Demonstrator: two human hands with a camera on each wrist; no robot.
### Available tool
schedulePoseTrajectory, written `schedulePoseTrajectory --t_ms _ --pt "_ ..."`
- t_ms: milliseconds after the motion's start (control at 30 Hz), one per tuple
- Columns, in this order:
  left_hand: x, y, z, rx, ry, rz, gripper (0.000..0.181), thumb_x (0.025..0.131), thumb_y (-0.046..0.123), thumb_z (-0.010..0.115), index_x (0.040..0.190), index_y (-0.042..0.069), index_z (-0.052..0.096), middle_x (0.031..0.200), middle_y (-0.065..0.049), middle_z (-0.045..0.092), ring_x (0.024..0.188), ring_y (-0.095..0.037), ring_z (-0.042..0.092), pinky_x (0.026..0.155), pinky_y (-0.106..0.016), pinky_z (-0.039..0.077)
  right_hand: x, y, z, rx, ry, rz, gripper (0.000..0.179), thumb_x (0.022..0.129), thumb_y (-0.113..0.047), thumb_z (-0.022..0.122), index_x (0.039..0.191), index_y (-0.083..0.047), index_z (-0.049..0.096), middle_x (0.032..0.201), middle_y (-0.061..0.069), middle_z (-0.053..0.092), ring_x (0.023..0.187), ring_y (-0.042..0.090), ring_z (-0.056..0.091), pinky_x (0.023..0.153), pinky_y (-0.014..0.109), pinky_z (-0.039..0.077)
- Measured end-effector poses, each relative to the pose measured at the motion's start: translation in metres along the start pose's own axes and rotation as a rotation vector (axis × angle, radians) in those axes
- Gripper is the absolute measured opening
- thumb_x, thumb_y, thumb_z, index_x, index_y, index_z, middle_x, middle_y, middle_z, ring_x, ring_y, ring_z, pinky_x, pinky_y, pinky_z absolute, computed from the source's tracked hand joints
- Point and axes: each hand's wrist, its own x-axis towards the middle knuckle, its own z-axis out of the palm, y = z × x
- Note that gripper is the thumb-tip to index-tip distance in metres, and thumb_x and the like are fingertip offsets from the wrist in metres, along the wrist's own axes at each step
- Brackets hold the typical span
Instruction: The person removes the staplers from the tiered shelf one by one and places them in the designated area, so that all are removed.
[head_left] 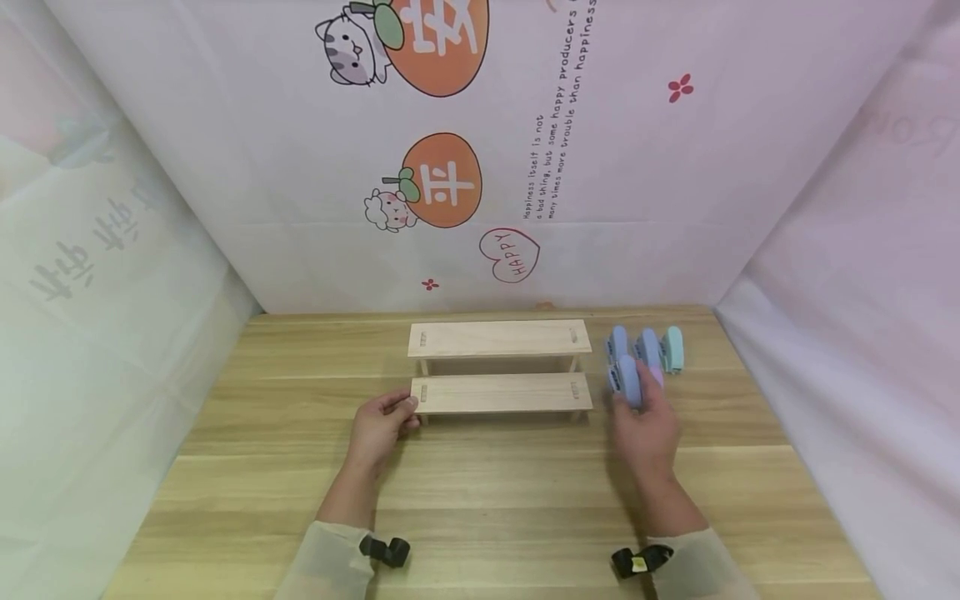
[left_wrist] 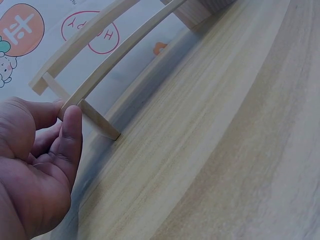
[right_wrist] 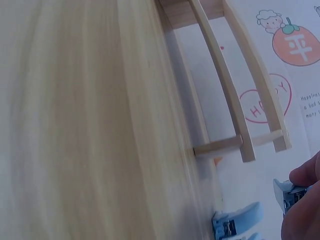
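Note:
A low two-tier wooden shelf [head_left: 502, 393] stands on the table, its two long boards at different depths. At the left end of its front board, the thumb and fingers of my left hand [head_left: 381, 429] pinch the board edge; the left wrist view shows this grip on the shelf [left_wrist: 125, 50] closely. My right hand [head_left: 648, 433] holds a small blue stapler [head_left: 628, 382] to the right of the shelf. In the right wrist view that stapler [right_wrist: 287, 192] sits between thumb and fingers, partly hidden by them.
Behind the right hand stand more small staplers: a blue one [head_left: 617, 340], another blue one [head_left: 648, 346], a mint one [head_left: 672, 348] and a partly covered pink one [head_left: 657, 376]. A printed cloth [head_left: 622, 250] hangs at the table's [head_left: 495, 500] back edge.

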Motion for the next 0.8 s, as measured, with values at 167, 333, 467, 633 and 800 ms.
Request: schedulePoseTrajectory --t_ms 167,333,467,633,800 --pt "-0.001 0.001 0.0 -0.005 -0.002 0.009 0.038 0.099 0.015 0.072 0.133 -0.002 0.064 0.119 -0.019 0.068 0.095 -0.025 0.071 0.086 -0.03 0.064 0.003 0.004 -0.006 0.015 0.019 -0.01 0.062 0.089 0.002 0.072 0.148 -0.013 0.058 0.15 0.013 0.054 0.138 0.037 0.051 0.116 0.055 0.043" --pt "-0.001 0.001 0.0 -0.009 -0.012 0.009 0.04 0.099 0.015 0.073 0.133 -0.003 0.063 0.12 -0.019 0.067 0.096 -0.025 0.07 0.087 -0.03 0.064 0.001 0.007 -0.012 0.032 0.009 0.04 0.064 0.091 0.001 0.07 0.15 -0.017 0.055 0.152 0.008 0.053 0.14 0.033 0.05 0.118 0.051 0.041" --pt "-0.001 0.0 0.0 -0.009 -0.007 0.008 0.042 0.099 0.017 0.074 0.134 -0.003 0.063 0.121 -0.019 0.067 0.095 -0.024 0.071 0.087 -0.03 0.064 0.001 0.012 -0.015 0.022 0.016 0.081 0.065 0.092 0.0 0.069 0.152 -0.019 0.054 0.152 0.008 0.053 0.139 0.031 0.051 0.119 0.049 0.041" --pt "0.0 -0.001 -0.001 -0.018 0.008 -0.001 0.038 0.099 0.015 0.074 0.132 -0.002 0.064 0.12 -0.019 0.068 0.094 -0.025 0.071 0.086 -0.03 0.064 0.004 0.015 -0.019 0.07 0.041 0.139 0.066 0.092 0.001 0.068 0.152 -0.023 0.054 0.149 0.007 0.056 0.138 0.025 0.052 0.119 0.043 0.041" --pt "0.001 -0.001 -0.001 -0.017 0.0 -0.002 0.038 0.099 0.015 0.074 0.132 -0.002 0.064 0.12 -0.019 0.068 0.095 -0.025 0.071 0.087 -0.031 0.064 0.009 0.018 -0.026 0.079 0.055 0.182 0.066 0.094 -0.002 0.068 0.154 -0.024 0.051 0.151 0.007 0.054 0.139 0.023 0.051 0.121 0.04 0.039"
